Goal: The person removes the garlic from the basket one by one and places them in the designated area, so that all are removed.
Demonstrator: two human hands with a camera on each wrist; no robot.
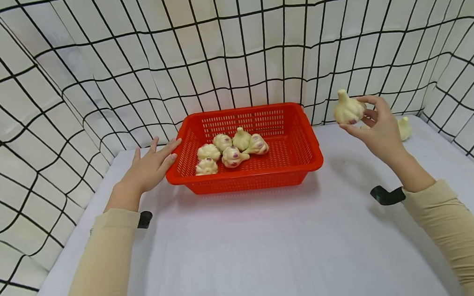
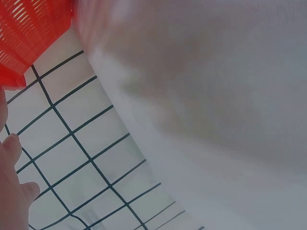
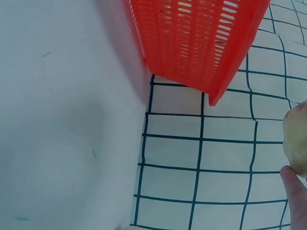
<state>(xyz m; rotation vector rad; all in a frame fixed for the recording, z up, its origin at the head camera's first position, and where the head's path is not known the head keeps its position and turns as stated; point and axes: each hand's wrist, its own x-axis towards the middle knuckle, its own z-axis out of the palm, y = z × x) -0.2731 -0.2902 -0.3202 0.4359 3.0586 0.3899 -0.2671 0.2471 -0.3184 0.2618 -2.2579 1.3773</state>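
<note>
Above the table (image 1: 246, 250), to the right of the red basket (image 1: 245, 174) and well apart from it, a cream garlic bulb (image 1: 348, 107) is held with its stem pointing up and purple marks near its base. The right hand (image 1: 381, 128) pinches it from the right side, thumb below and fingers curled against it; the right wrist view catches only part of the bulb, with a fingertip touching it.

Just beyond this hand, partly hidden by it, a second bulb (image 1: 404, 128) rests on the table. Six more bulbs (image 1: 233, 156) lie inside the basket, grouped from its left side to its middle; one stands with its stem up and two nearby have their stems toward each other. The basket is slotted, with a wide rim.

At the basket's left edge, the left hand (image 1: 147, 169) is spread, its fingers apart and reaching to the rim, and it grips nothing. Beige sleeves (image 1: 99, 263) cover both forearms, and a black piece (image 1: 387, 195) shows at each wrist. Behind and at both sides rise white walls (image 1: 255, 66) crossed by a grid of black lines.
</note>
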